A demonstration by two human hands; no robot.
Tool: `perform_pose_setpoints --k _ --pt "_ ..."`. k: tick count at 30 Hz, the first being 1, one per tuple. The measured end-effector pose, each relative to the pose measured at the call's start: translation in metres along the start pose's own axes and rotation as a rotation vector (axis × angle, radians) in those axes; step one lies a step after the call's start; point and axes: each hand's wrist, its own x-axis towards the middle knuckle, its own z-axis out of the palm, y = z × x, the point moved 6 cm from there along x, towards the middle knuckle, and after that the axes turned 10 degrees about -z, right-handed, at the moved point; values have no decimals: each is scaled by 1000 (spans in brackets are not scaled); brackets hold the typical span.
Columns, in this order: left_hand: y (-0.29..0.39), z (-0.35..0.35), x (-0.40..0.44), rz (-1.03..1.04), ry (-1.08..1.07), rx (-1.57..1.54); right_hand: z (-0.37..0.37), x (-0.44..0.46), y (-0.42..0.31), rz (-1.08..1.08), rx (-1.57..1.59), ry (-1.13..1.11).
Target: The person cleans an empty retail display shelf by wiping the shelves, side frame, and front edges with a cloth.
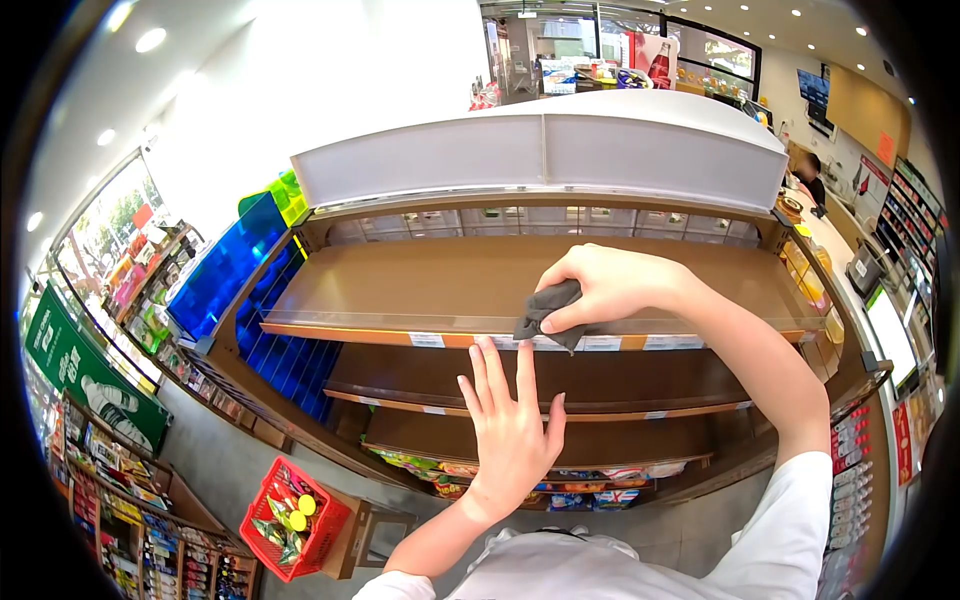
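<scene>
A white, softly creased top (590, 575) has short, loose sleeves (790, 518) in matching white.

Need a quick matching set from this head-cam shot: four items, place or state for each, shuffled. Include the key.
Things
1. Crumpled dark grey cloth
2. Red plastic basket
3. Bare left hand
4. Green banner with white print

Places and states
A. Fingers extended, holding nothing
B. At the picture's far left edge
C. Gripped in the right hand
D. Lower left of the picture, with colourful packages inside

Pairs: 1-C, 2-D, 3-A, 4-B
</scene>
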Motion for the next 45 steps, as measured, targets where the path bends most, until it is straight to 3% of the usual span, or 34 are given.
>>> perform_pose_setpoints --k 11,18,45 --pt "17 6 -2 -54 19 -121 -3 -14 3 13 57 40" --pt "34 24 -9 87 -12 -205 -2 -14 6 -4 44 71" --pt "37 26 -9 102 26 -10 -9 -46 21 64 62 82"
